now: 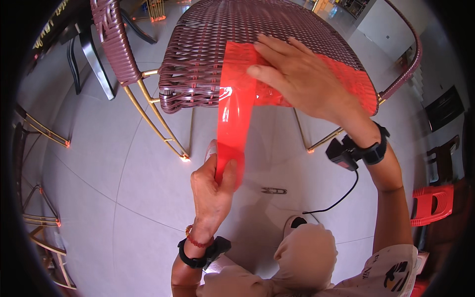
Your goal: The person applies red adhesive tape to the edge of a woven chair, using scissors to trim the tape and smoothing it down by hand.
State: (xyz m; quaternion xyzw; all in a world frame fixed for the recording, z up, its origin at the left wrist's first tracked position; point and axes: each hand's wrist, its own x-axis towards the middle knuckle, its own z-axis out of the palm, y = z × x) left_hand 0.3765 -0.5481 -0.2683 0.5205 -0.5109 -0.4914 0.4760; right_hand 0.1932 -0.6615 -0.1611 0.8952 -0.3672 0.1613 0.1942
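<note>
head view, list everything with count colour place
Curved woven chair: one, maroon, top
Glossy tape roll: one, red, centre, strip reaching chair
Small metal snips: one, grey, floor
Slotted plastic item: one, red, right
Slim metal frames: several, gold, left
Tiled floor: one, grey, beneath
Strapped devices: two, black, wrists
Beaded bracelet: one, red, left wrist
Covered knees: two, beige, bottom
Bare left hand: one, on tape roll
Bare right hand: one, on taped seat

A furniture shop or workshop is suggested, though which cannot be told. A pale tiled floor [89, 208] is shared by a wine-coloured woven chair [198, 59], partly covered along its front with red tape [232, 119], and by other gold-coloured metal furniture legs [47, 130] at the left, whose feet [67, 143] are tipped in bright orange-red.
</note>
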